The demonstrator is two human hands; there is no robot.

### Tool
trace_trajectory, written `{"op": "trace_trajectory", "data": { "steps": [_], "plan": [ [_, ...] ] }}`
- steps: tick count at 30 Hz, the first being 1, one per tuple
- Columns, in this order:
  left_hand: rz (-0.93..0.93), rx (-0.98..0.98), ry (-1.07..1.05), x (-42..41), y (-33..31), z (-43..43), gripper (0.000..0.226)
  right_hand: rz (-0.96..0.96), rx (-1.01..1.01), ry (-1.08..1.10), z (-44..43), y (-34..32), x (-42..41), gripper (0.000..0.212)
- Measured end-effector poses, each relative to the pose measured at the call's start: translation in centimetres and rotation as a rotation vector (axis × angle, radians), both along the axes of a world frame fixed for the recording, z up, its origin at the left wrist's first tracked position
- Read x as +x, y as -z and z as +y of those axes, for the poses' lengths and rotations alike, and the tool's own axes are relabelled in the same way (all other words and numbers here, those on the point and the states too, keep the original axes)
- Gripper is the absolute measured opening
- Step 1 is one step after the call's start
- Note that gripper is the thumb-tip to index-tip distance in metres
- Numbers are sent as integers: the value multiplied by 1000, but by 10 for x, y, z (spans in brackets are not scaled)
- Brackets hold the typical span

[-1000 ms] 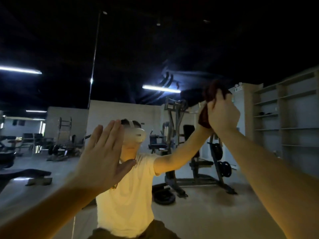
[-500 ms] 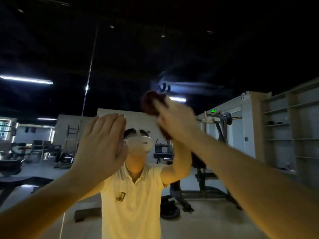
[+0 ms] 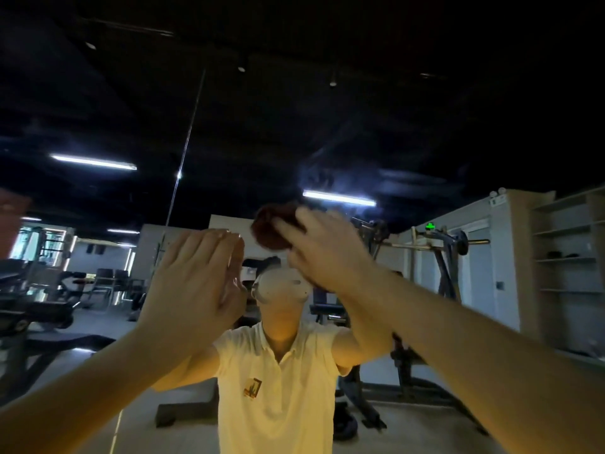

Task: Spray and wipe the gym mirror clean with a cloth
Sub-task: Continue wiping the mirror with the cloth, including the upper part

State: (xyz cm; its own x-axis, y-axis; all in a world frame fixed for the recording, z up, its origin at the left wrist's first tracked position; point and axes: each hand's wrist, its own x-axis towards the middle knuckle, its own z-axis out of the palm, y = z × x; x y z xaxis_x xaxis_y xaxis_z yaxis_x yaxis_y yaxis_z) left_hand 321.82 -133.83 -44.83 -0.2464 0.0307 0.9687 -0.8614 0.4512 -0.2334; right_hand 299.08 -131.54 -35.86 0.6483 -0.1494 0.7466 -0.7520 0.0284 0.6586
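Dark red and bunched into a soft wad, the cloth [image 3: 273, 229] sits near the middle of the view. Our right hand [image 3: 324, 253] presses it to the mirror [image 3: 327, 126], fingers curled over it and grasping it, though blur hides the exact hold. At about eight o'clock from the cloth, our left hand [image 3: 193, 283] appears to rest flat on the glass, fingers straight, together and holding nothing.

We judge the step in hand to be wiping. To do it well we would keep the wad spread and evenly pressed and overlap our strokes. We would work toward the pale hazy streaks [image 3: 409, 178] at two o'clock, turning to a drier face of the fabric as it dampens. The bracing palm may leave prints, so that patch wants a pass too.

The glass is hard, smooth and glossy. It reflects a soft yellow shirt [image 3: 278, 388] at six o'clock and a rounded white headset [image 3: 281, 285]. A metal weight machine [image 3: 438, 257] shows at three o'clock.
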Motion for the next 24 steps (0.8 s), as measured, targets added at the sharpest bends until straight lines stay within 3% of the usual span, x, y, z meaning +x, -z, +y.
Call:
{"op": "trace_trajectory", "data": {
  "steps": [4, 7, 9, 13, 15, 21, 24],
  "plan": [
    [-12, 1, -67, -11, -3, 3, 68, -365, -161, 91, 7, -105, -3, 50],
    [-6, 31, -61, -14, -4, 4, 70, -544, -185, 12, 1, -106, 8, 48],
    [-13, 12, -22, -18, -4, 6, 64, -559, -144, -55, 0, -61, 10, 50],
    [-12, -50, 90, -32, -13, 16, 50, -282, -62, -12, 7, 34, -21, 57],
    [-55, -54, 146, -42, -21, 22, 49, -249, -76, 36, 11, 24, -40, 56],
    [-140, -98, 155, -67, -22, 32, 46, -680, -280, 156, 23, -120, -61, 49],
    [-160, -95, 84, -70, -28, 29, 51, -735, -254, 61, 19, -84, -52, 51]
  ]
}}
